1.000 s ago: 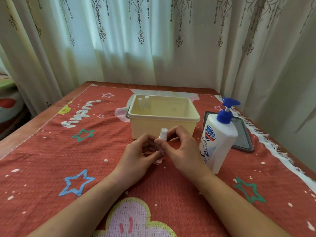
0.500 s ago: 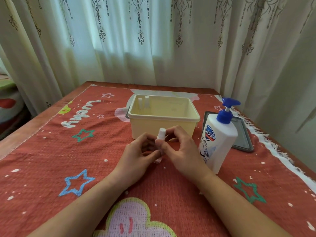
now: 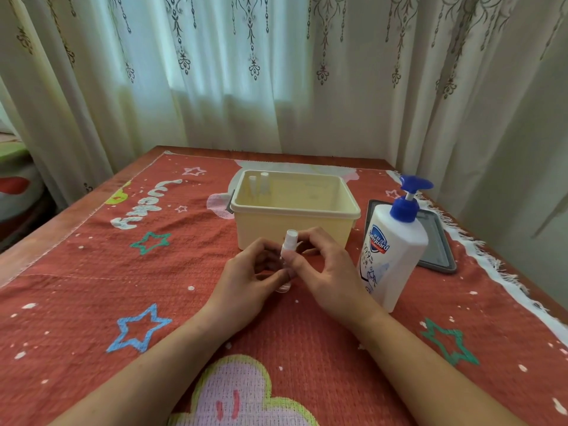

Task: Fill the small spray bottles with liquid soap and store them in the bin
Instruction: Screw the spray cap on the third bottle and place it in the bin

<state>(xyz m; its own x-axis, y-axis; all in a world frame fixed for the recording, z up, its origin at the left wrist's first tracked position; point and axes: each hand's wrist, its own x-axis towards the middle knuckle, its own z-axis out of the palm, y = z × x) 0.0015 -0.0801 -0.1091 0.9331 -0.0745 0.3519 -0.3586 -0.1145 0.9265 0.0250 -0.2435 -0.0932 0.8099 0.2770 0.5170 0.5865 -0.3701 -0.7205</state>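
A small clear spray bottle [image 3: 289, 245] with a white top stands upright between my hands, just in front of the cream bin [image 3: 295, 210]. My left hand [image 3: 246, 278] grips its clear body from the left. My right hand [image 3: 325, 272] pinches its white top from the right. Two more small spray bottles [image 3: 259, 184] stand in the bin's far left corner. A white liquid soap bottle [image 3: 392, 250] with a blue pump stands to the right of my right hand.
A dark grey lid [image 3: 436, 241] lies flat behind the soap bottle, near the table's right edge. A red cloth with stars [image 3: 138, 272] covers the table. Curtains hang behind and to the right.
The bottle and both hands have shifted slightly to the left and down. My fingers have turned a little around the white top.
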